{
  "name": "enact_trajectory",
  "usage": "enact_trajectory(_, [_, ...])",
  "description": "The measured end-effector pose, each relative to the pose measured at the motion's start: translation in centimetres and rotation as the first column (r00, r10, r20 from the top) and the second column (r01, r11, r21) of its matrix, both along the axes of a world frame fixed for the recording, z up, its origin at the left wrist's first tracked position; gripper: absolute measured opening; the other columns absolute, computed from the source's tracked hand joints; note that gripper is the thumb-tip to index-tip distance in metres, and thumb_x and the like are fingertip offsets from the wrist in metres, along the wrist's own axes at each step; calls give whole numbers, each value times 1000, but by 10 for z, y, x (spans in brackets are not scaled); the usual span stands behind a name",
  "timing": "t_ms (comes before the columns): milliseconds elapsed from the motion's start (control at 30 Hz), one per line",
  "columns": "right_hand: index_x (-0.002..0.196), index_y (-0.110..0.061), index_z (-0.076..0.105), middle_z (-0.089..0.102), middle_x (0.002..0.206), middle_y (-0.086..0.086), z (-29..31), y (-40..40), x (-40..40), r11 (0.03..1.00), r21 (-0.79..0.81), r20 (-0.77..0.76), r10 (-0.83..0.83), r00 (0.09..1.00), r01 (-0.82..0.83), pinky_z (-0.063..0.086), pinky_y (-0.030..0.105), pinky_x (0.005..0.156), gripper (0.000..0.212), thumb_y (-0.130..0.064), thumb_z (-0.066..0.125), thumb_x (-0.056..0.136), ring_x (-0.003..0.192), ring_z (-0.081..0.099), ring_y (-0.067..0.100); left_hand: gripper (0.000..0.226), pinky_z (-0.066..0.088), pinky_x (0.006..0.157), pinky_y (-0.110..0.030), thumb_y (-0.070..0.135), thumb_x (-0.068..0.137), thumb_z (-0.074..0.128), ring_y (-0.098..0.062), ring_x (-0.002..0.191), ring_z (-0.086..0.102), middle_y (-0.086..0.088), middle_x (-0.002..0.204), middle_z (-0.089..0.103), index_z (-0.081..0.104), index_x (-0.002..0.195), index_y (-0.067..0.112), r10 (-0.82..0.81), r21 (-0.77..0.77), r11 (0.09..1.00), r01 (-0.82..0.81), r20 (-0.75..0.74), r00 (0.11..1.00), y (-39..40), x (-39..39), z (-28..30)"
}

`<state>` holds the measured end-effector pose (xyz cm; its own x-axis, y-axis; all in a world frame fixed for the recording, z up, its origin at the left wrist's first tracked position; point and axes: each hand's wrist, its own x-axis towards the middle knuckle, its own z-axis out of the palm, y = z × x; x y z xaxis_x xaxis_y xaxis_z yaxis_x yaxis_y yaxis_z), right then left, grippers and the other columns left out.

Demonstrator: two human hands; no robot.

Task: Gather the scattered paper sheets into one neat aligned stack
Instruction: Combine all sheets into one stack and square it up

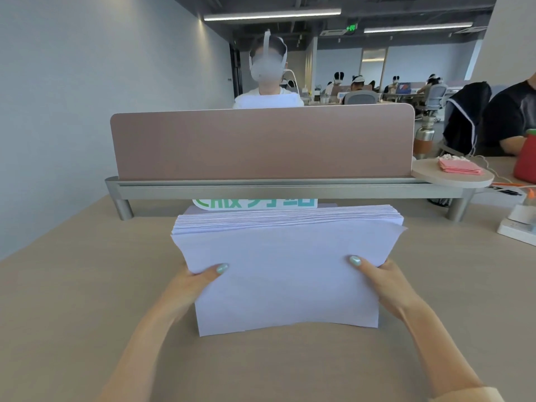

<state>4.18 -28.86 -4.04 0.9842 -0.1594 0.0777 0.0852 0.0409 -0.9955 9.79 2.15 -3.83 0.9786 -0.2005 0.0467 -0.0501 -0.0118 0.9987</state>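
A thick stack of white paper sheets (287, 274) stands on its long edge on the beige desk (72, 285), tilted a little toward me. Its top edges fan slightly and are not fully flush. My left hand (193, 285) grips the stack's left side, thumb on the front sheet and fingers hidden behind. My right hand (383, 282) grips the right side the same way. The bottom edge of the front sheet curves just above the desk.
A brown divider panel (261, 143) on a metal rail (284, 188) runs across the desk behind the stack. A white sign with green lettering (255, 203) stands under the rail. Pink notes (459, 166), a red bag (526, 161) and a power strip (517, 227) lie at right. Other people sit beyond.
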Motion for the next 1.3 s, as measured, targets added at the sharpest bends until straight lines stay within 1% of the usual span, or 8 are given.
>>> enact_trajectory(167, [80, -26, 74, 76, 78, -10, 5, 0, 5, 999, 47, 88, -27, 996, 23, 53, 15, 55, 54, -46, 85, 32, 70, 72, 5, 87, 55, 75, -24, 68, 18, 83, -1, 84, 71, 18, 91, 75, 67, 95, 33, 18, -12, 1000, -17, 59, 998, 4, 4, 6])
enact_trajectory(367, [92, -17, 70, 77, 83, -5, -15, 0, 9, 999, 27, 26, -45, 999, 44, 54, 17, 56, 85, -63, 87, 22, 73, 73, 9, 95, 53, 68, -17, 73, 14, 79, 2, 85, 69, 22, 86, 74, 66, 98, 32, 10, 46, 999, -10, -3, 1000, 2, 5, -8])
enact_trajectory(567, [93, -10, 72, 77, 89, 6, -15, -11, 14, 1000, 2, -61, 22, 998, -22, 56, 22, 56, 42, -42, 79, 67, 73, 74, 16, 99, 57, 60, -20, 61, 16, 87, -9, 82, 73, 9, 91, 77, 64, 104, 23, -95, -42, 995, 90, -122, 988, 8, 8, -10])
enact_trajectory(633, [95, -8, 73, 77, 92, 10, -13, -15, 16, 998, -30, -127, 58, 990, -62, 60, 33, 67, 65, -57, 82, 52, 82, 74, 25, 89, 58, 60, -26, 51, 26, 91, -17, 82, 74, -1, 96, 77, 67, 105, 17, -108, -79, 992, 94, -198, 974, 9, 12, -12])
enact_trajectory(767, [106, -5, 69, 75, 100, 14, -14, -20, 28, 994, 25, -288, 112, 951, -110, 57, 42, 79, 38, -36, 63, 85, 87, 73, 30, 22, 57, 62, -27, 24, 84, 64, -18, 67, 73, -8, 87, 77, 69, 101, 10, -92, -76, 995, 65, -445, 891, 6, 25, -21])
enact_trajectory(967, [106, -2, 68, 74, 87, 15, -24, -22, 40, 978, 204, -510, 142, 848, -41, 53, 37, 69, 52, -48, 48, 91, 69, 72, 27, 13, 55, 49, -24, 13, 89, 59, -18, 54, 71, -8, 69, 75, 67, 97, 6, 16, 45, 999, 13, -585, 811, 1, 31, -38])
enact_trajectory(1200, [127, -6, 54, 66, 119, 23, -47, -4, 30, 519, 839, -275, 152, 949, 160, 51, 53, 85, 106, -63, 69, 40, 106, 64, 43, 8, 49, 38, -20, 12, 93, 54, -16, 45, 66, -4, 55, 70, 60, 92, 7, 99, -29, 989, -145, -598, 796, -18, 18, -34])
enact_trajectory(1300, [131, -11, 52, 61, 128, 15, -50, 24, 31, 385, 900, -252, 79, 965, 203, 42, 54, 97, 98, -67, 68, 53, 117, 56, 37, 10, 50, 55, -29, 8, 95, 48, -18, 67, 59, -7, 76, 64, 54, 103, 6, 117, -164, 948, -272, -617, 779, -45, 4, -36])
